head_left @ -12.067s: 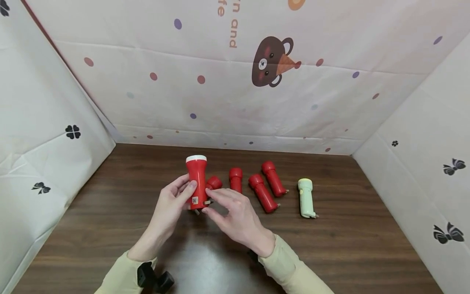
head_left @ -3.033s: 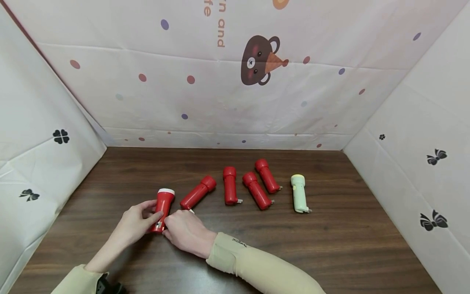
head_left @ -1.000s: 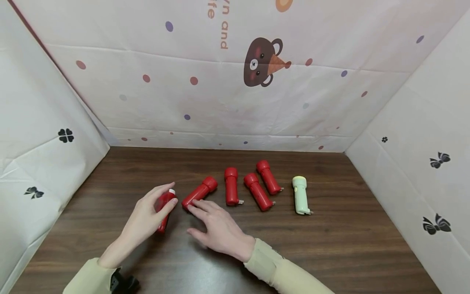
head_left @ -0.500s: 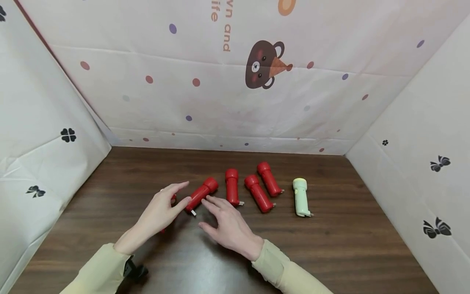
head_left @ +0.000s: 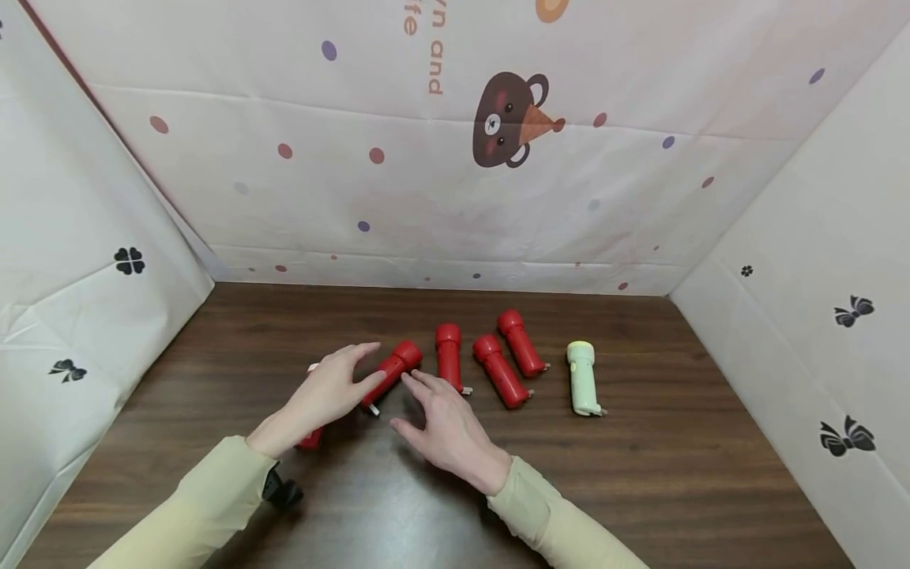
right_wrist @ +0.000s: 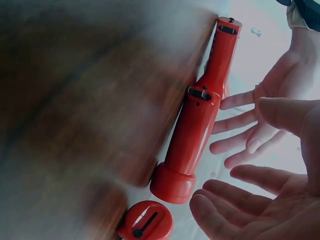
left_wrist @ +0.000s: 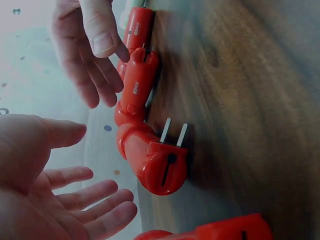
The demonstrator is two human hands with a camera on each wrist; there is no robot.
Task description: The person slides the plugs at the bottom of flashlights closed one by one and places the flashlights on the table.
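Observation:
My left hand (head_left: 327,391) reaches over the leftmost red flashlight (head_left: 310,439), hiding most of it, with thumb and fingers spread at the near red flashlight (head_left: 389,375). My right hand (head_left: 449,427) hovers on the other side of that flashlight, fingers relaxed and apart, holding nothing. In the left wrist view two metal plug prongs stick out of the near flashlight's tail (left_wrist: 162,175). Both hands flank the flashlight body (right_wrist: 192,132) in the right wrist view, with nothing gripped.
Further right lie a red flashlight (head_left: 449,356) and two more slanted ones (head_left: 501,371), their prongs out. A pale green flashlight (head_left: 583,379) lies beyond them on the dark wood table (head_left: 675,474). Printed white cloth walls (head_left: 320,197) enclose the back and sides.
Earlier the left hand held up the white-rimmed red flashlight, the right hand at its plug end. It was laid down at left and released; both hands have moved right to the neighbouring flashlight.

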